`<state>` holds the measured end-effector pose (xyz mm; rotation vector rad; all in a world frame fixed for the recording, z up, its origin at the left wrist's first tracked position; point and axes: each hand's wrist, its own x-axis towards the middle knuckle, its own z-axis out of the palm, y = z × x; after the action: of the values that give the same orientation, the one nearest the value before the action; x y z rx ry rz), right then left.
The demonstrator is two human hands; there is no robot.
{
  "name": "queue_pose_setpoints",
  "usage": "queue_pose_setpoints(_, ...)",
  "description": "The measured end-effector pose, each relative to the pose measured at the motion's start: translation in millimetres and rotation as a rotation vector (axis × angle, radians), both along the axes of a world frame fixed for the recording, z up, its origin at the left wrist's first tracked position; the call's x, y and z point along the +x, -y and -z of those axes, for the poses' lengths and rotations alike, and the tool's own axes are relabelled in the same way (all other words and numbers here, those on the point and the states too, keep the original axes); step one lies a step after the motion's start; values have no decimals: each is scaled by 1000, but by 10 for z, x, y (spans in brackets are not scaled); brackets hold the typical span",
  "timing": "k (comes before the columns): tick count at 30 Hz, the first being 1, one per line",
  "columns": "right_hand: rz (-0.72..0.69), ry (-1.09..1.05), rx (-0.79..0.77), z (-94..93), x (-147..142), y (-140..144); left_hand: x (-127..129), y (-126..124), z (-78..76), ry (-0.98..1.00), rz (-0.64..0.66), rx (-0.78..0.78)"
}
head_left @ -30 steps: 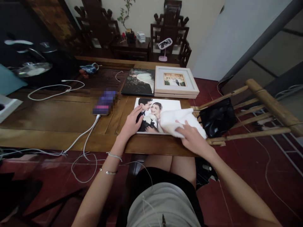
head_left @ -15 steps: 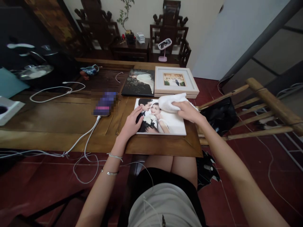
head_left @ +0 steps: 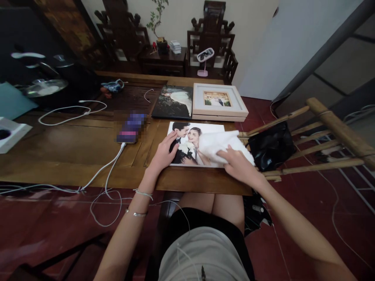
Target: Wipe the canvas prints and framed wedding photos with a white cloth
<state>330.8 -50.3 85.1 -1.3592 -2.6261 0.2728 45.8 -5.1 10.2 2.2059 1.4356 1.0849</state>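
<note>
Glossy white-bordered portrait print (head_left: 187, 134) at the bench's near right corner is pinned flat by left hand (head_left: 163, 153), grip released. White cloth (head_left: 218, 145) pressed on its right part under right hand (head_left: 238, 168); left part apparently unwiped.

Dim, soft indoor daylight, wide-angle edge distortion, slight blur at left

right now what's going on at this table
A seated person is wiping a large photo print lying flat on the wooden table. The left hand presses on the print's left edge, and the right hand pushes a white cloth over its right side. Two more pictures lie just beyond.
</note>
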Motion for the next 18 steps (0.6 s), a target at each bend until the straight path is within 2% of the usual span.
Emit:
queue_pose_setpoints(4, -92, -8, -55, -25, 11, 513, -1, 2, 1, 3, 1, -3)
queue_pose_setpoints(7, -125, -32, -109, -84, -10, 540, -4, 8, -8, 3, 4, -13)
queue_pose_setpoints(10, -86, -37, -98, -112, -29, 249, -8, 14, -19, -2, 6, -21)
queue_pose_setpoints(15, 22, 0, -2, -37, -38, -550, -11, 18, -32, 7, 8, -18)
queue_pose_setpoints(18, 46, -6, 60, 30, -41, -898, -11, 18, -37, 9, 13, -21)
